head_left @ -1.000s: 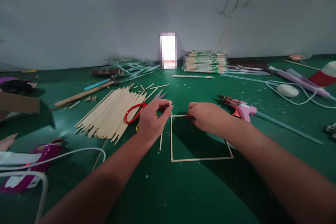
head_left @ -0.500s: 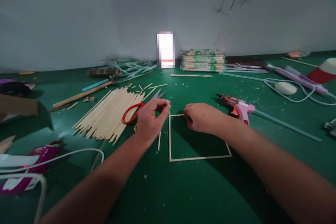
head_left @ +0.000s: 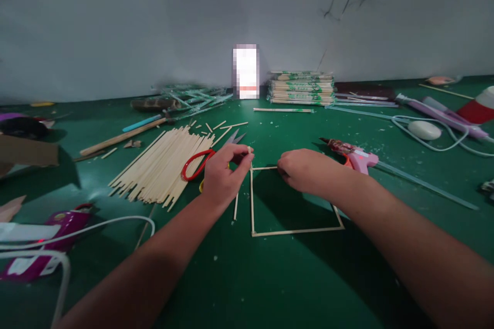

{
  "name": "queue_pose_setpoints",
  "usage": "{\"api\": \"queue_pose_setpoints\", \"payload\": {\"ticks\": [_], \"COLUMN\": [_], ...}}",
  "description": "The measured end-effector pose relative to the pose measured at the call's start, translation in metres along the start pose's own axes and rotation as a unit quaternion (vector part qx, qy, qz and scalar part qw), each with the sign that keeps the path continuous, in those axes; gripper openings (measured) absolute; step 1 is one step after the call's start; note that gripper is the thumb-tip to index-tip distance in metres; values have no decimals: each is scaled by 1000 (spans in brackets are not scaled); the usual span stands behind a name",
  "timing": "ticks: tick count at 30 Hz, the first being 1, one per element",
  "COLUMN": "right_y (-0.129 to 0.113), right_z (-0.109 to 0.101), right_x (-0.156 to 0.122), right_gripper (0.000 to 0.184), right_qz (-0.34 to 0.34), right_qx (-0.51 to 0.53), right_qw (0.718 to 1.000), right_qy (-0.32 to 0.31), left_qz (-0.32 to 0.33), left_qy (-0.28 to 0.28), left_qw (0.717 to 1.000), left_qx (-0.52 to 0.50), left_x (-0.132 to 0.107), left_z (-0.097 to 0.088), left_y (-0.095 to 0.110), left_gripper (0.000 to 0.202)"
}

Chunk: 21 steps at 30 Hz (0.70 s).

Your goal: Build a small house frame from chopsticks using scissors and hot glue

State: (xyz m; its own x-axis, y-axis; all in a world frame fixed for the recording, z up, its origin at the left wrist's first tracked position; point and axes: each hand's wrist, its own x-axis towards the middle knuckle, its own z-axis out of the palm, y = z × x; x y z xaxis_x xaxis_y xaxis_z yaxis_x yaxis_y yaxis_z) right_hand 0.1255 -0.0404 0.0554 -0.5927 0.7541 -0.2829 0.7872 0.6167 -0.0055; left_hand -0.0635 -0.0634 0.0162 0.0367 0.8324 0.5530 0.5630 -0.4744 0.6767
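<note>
A square frame of thin wooden sticks lies flat on the green table. My left hand pinches a short upright stick at the frame's far left corner. My right hand is closed, pressing down on the frame's far stick. A loose short stick lies just left of the frame. Red-handled scissors sit partly behind my left hand.
A pile of long sticks spreads to the left. A pink glue gun lies right of my hands. A purple glue gun with white cable sits at the near left. Packs of wrapped chopsticks stand by the wall.
Both hands stay at the frame's far edge; only slight shifts of the view and hands.
</note>
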Motion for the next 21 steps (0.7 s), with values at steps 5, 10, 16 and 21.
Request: {"api": "queue_pose_setpoints", "payload": {"ticks": [5,10,16,21], "right_y": [-2,-1,4,9], "right_z": [0,4,7,7], "right_x": [1,1,2,9], "right_gripper": [21,19,15,43], "right_qz": [-16,-37,-30,63], "right_qx": [-3,-2,6,16], "right_qw": [1000,999,998,986], "right_qy": [4,27,61,156], "left_qz": [3,9,2,-3], "left_qy": [-1,-6,-12,-11], "left_qw": [1000,1000,1000,1000], "left_qx": [0,-6,-3,-8], "left_x": [0,1,1,0], "left_z": [1,0,-1,0], "left_y": [-1,0,1,-1], "left_gripper": [7,6,7,8]}}
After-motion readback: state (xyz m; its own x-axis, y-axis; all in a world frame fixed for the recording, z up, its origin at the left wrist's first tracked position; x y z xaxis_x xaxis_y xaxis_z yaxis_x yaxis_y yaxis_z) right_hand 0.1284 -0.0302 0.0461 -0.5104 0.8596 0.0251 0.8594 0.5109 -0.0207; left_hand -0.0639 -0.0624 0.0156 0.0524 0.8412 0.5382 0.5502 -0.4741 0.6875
